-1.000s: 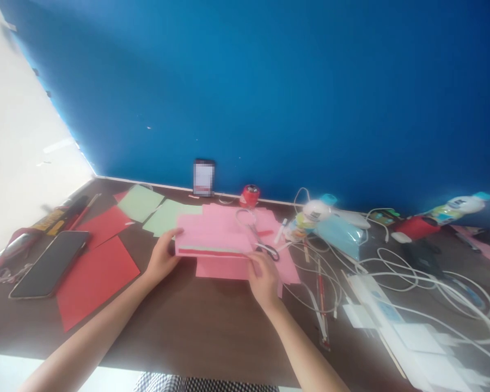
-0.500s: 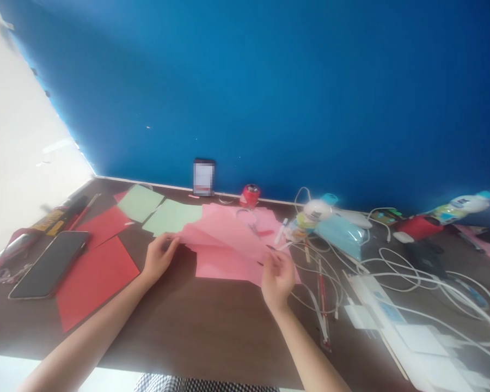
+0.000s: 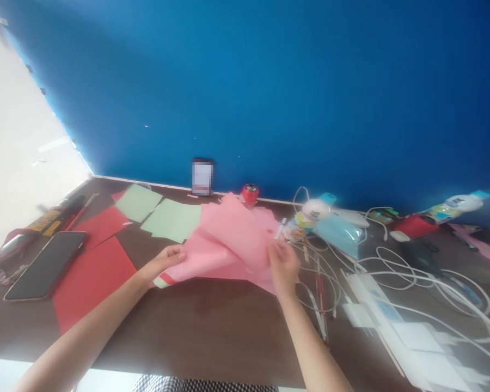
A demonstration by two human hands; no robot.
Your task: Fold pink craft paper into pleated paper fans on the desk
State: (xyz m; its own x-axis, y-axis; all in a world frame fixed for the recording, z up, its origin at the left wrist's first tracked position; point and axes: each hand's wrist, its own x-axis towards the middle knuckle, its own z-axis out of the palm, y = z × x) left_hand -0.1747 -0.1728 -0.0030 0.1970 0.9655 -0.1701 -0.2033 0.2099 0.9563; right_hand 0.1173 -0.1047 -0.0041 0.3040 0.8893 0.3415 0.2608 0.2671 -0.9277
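Note:
A large pink sheet of paper (image 3: 228, 234) is raised and bent between my two hands. My left hand (image 3: 169, 258) pinches its left edge, where a small strip of red and pale green (image 3: 163, 280) shows underneath. Its right side is gripped by my right hand (image 3: 283, 265), thumb and fingers closed. More pink paper (image 3: 269, 218) lies flat on the table beneath it. Behind the sheet stands a small red container (image 3: 250, 194), its lower part partly covered. Left of the pink paper are light green sheets (image 3: 173, 219) and red sheets (image 3: 93, 280).
A phone (image 3: 47, 265) lies at the left on the dark table (image 3: 196, 337). White cables (image 3: 412, 277), a power strip (image 3: 386, 313), a glue bottle (image 3: 310, 215) and a light blue packet (image 3: 341, 234) crowd the right. The blue wall (image 3: 269, 98) closes off the back.
The pink sheet has been lifted and bowed upward, now hiding the ring-like item behind it. My left hand has moved slightly right and down. The dark-tipped tool at my right hand no longer shows.

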